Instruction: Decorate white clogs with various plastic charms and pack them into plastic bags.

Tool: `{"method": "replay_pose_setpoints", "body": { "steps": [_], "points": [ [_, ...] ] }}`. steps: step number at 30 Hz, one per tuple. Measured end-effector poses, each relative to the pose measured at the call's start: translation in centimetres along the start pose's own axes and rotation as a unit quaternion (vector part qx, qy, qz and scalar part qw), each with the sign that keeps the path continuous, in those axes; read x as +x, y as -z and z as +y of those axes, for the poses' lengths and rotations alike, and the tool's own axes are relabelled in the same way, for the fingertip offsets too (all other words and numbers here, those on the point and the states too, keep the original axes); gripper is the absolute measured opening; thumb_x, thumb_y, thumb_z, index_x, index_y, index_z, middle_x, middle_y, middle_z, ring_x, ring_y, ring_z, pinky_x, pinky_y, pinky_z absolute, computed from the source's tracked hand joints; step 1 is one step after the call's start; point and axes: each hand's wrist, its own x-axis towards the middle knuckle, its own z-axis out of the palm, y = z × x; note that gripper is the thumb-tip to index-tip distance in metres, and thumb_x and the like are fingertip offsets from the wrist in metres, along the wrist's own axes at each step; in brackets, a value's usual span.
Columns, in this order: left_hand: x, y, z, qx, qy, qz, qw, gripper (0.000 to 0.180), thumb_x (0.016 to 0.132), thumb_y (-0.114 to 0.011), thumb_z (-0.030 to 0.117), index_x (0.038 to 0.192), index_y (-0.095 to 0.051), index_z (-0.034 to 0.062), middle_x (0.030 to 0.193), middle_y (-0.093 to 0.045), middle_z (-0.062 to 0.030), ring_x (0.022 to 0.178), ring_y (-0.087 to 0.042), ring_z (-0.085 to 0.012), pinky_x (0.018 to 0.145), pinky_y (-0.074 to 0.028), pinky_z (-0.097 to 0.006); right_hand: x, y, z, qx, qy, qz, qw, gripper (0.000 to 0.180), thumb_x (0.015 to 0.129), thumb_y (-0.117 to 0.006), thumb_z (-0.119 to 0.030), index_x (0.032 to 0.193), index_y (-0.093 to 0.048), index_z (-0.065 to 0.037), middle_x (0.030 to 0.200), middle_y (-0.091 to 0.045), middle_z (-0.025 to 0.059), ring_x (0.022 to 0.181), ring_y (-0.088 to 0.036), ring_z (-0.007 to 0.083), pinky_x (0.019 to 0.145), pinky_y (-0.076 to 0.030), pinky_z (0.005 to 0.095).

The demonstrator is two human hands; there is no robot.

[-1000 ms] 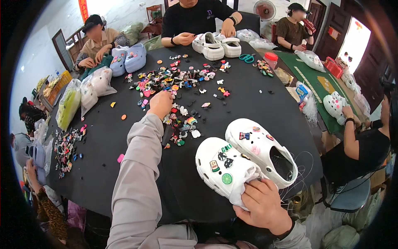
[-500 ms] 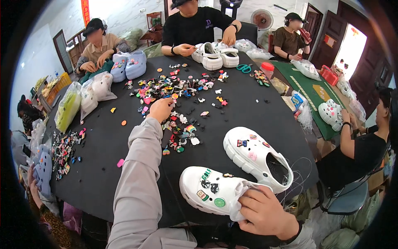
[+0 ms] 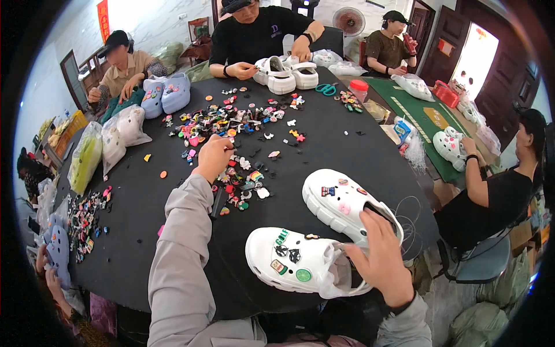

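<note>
Two white clogs lie on the black table before me. The near clog (image 3: 277,263) carries several charms, among them a green lime slice (image 3: 303,274), and crumpled white wrapping (image 3: 330,266) sits in its opening. Behind it, the far clog (image 3: 335,199) bears a pink flower charm and others. Over the heel ends of both clogs, my right hand (image 3: 384,260) is open with fingers apart, holding nothing. My left hand (image 3: 214,156) is at the near edge of a heap of colourful charms (image 3: 231,121), fingers curled together; whatever is between the fingertips is hidden.
More charms (image 3: 87,222) lie scattered at the left. Bagged shoes (image 3: 118,136) and lilac clogs (image 3: 175,92) stand at the far left. Teal scissors (image 3: 326,89) lie near a red-lidded jar (image 3: 358,88). Thin clear thread (image 3: 410,217) loops beside the far clog. Several co-workers sit around.
My right hand has let go of the near clog's wrapping and heel, rising with fingers spread. My left hand stays at the charms, its fingers now more curled. The whole view has shifted slightly.
</note>
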Motion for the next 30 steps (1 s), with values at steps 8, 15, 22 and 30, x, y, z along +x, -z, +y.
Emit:
{"method": "replay_pose_setpoints", "body": {
  "steps": [8, 15, 22, 30],
  "points": [
    [-0.9, 5.1, 7.3, -0.298, 0.006, -0.176, 0.938, 0.018, 0.084, -0.071, 0.009, 0.097, -0.066, -0.0019, 0.090, -0.069, -0.0055, 0.076, -0.063, -0.0104, 0.068, -0.051, -0.026, 1.0, -2.2, 0.4, 0.121, 0.082, 0.038, 0.989, 0.029, 0.079, -0.067, -0.003, 0.107, -0.062, -0.001, 0.089, -0.065, 0.0152, 0.086, -0.063, 0.0333, 0.079, -0.050, 0.0423],
    [-3.5, 8.2, 17.9, -0.450, -0.094, -0.422, 0.782, 0.015, 0.091, -0.061, 0.005, 0.105, -0.066, 0.0012, 0.092, -0.067, -0.0020, 0.078, -0.057, -0.0054, 0.067, -0.048, -0.023, 0.9, -2.9, 0.8, 0.181, 0.089, 0.072, 0.977, 0.021, 0.080, -0.067, -0.001, 0.100, -0.063, -0.001, 0.081, -0.064, 0.0147, 0.071, -0.063, 0.0310, 0.063, -0.051, 0.0388],
    [-4.9, 7.7, 20.3, -0.298, -0.193, -0.305, 0.883, 0.016, 0.085, -0.064, 0.005, 0.100, -0.069, 0.0008, 0.087, -0.064, -0.0086, 0.075, -0.063, -0.0188, 0.067, -0.049, -0.030, 0.9, -2.6, 0.8, 0.203, 0.071, 0.063, 0.975, 0.025, 0.080, -0.066, -0.003, 0.105, -0.062, -0.001, 0.085, -0.065, 0.0128, 0.076, -0.062, 0.0294, 0.066, -0.051, 0.0377],
    [-5.6, 8.5, 20.7, -0.293, -0.195, -0.287, 0.891, 0.016, 0.082, -0.066, 0.001, 0.097, -0.069, -0.0010, 0.090, -0.067, -0.0129, 0.080, -0.066, -0.0231, 0.069, -0.052, -0.032, 0.8, -2.4, 1.4, 0.202, 0.081, 0.067, 0.974, 0.027, 0.079, -0.066, -0.004, 0.105, -0.062, -0.001, 0.086, -0.065, 0.0120, 0.077, -0.062, 0.0293, 0.067, -0.051, 0.0383]
  ]
}}
